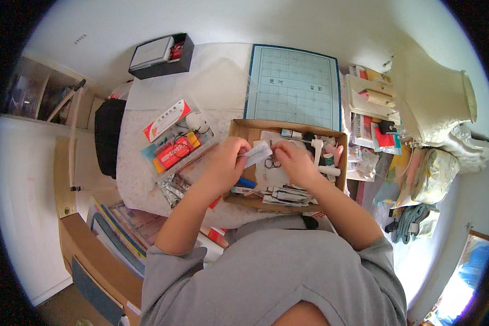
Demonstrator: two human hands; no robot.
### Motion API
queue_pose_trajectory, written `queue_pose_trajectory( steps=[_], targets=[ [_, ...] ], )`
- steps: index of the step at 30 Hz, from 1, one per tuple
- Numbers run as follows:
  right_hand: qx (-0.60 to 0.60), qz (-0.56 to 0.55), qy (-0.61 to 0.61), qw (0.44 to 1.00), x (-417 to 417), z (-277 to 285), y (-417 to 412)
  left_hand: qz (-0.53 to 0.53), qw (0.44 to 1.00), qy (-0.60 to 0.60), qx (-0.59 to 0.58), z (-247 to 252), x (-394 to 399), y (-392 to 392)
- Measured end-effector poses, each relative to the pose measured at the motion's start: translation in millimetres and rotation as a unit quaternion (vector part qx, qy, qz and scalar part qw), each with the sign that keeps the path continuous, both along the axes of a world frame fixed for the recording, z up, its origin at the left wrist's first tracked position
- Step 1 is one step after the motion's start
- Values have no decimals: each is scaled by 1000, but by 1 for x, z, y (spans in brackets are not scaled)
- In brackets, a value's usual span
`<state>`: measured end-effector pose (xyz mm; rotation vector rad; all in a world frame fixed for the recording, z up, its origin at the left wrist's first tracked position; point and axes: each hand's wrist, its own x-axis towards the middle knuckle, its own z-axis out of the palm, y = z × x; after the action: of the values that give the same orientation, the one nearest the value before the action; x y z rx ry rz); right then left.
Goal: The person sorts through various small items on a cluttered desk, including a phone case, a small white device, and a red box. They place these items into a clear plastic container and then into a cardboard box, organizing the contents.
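Observation:
Between my hands is a small white translucent packet (257, 154). My left hand (230, 163) pinches its left end between thumb and fingers. At the packet's right end are the bent fingertips of my right hand (295, 161); whether they grip it is hard to see. Both hands are above an open cardboard box (244, 127). Inside the box lie dark-handled scissors (272, 164), a white sheet (265, 175), several slim white packets (289, 196), a blue item (246, 182) and a white plastic piece with a long handle (318, 153).
Left of the box stands a clear plastic bin (205, 148) holding a red and white carton (167, 121) and a red box (175, 153). Behind the cardboard box lies a light blue xiangqi board (293, 85). A black box (163, 71) is at the back left, a cream lampshade (428, 89) at the right.

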<state>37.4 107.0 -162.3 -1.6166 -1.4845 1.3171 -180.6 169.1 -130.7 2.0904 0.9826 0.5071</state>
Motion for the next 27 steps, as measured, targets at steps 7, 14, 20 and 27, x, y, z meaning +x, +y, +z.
queue_pose_trajectory(
  steps=[7,14,20,27],
  targets=[
    [-62,-64,233,968,-6,25,-5,85,971,-184,-130,2,9,-16],
    [-84,-66,263,959,-2,39,-10,121,902,-302,-285,10,7,-12],
    [-14,-122,322,939,-12,57,-18,125,901,-295,-294,17,4,-14],
    [134,-68,110,982,8,59,-36,96,910,-310,-259,30,13,-24]
  ],
)
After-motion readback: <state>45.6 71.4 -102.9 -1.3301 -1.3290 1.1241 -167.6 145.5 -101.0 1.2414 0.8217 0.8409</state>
